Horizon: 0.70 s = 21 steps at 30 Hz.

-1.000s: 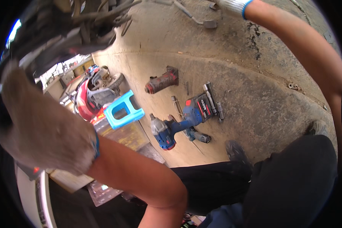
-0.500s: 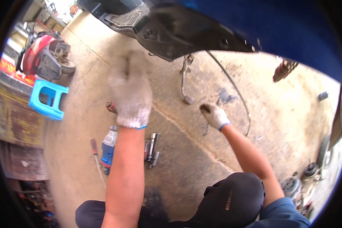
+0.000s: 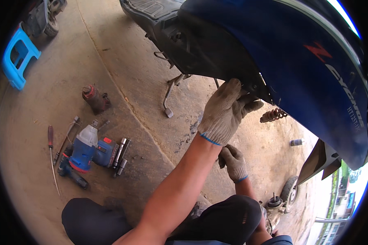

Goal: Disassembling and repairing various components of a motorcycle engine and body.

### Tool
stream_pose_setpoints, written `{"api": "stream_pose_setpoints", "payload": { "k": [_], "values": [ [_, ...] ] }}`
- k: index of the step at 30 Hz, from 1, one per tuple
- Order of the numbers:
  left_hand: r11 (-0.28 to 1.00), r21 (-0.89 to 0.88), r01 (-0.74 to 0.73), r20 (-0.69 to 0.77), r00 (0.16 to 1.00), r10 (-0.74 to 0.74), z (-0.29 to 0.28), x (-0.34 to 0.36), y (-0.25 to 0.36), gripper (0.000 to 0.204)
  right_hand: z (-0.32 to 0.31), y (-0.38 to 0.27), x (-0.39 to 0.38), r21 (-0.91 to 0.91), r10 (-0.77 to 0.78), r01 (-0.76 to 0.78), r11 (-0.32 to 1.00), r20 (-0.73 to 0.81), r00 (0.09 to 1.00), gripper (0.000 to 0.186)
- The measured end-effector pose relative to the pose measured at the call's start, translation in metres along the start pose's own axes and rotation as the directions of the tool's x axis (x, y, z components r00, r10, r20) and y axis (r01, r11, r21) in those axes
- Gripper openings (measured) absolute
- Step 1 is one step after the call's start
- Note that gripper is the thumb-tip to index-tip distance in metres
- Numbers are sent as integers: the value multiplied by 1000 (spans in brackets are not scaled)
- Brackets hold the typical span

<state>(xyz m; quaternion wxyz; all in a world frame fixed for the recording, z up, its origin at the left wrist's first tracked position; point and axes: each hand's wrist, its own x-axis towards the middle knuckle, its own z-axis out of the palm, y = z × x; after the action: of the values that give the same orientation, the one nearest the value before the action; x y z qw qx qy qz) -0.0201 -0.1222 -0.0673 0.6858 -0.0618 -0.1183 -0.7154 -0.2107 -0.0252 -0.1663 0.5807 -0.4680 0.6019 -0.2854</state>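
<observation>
A blue scooter body (image 3: 298, 57) overhangs from the upper right, with a black lower panel (image 3: 204, 53) beneath it. My left hand (image 3: 225, 110), in a grimy knit glove, reaches to this panel's lower edge, fingers bent against it; whatever they pinch is hidden. My right hand (image 3: 233, 163), also gloved, hangs just below, fingers curled, contents unclear. A rusty coil spring shock (image 3: 272, 115) sticks down beside my left hand. A metal stand (image 3: 169, 96) is under the scooter.
On the floor lie a blue impact wrench (image 3: 84, 149), sockets (image 3: 120, 155), a long screwdriver (image 3: 51, 143), a drill (image 3: 73, 177) and a red tool (image 3: 94, 100). A blue stool (image 3: 16, 61), another scooter (image 3: 43, 18), a small can (image 3: 296, 142) and a loose wheel (image 3: 290, 192) surround me.
My view has swung toward the blue scooter. My left hand has moved from open air up to the panel edge; my right hand has drawn in beneath it.
</observation>
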Motion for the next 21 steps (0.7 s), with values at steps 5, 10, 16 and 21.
{"api": "stream_pose_setpoints", "payload": {
  "k": [5,10,16,21],
  "values": [
    [997,-80,-18,68,997,23,1,11,-8,40,-34,-55,-27,31,-78,81,996,-67,995,33],
    [987,-135,-87,-62,995,79,6,13,-21,42,-45,-117,-47,181,-209,228,957,-117,971,23],
    [987,-159,5,-46,999,-13,8,15,-14,50,-21,-197,-52,353,-315,280,893,46,948,37],
    [921,-382,-79,-37,997,70,13,19,-13,47,11,-214,-38,2,-487,500,866,-219,845,49]
  ]
}}
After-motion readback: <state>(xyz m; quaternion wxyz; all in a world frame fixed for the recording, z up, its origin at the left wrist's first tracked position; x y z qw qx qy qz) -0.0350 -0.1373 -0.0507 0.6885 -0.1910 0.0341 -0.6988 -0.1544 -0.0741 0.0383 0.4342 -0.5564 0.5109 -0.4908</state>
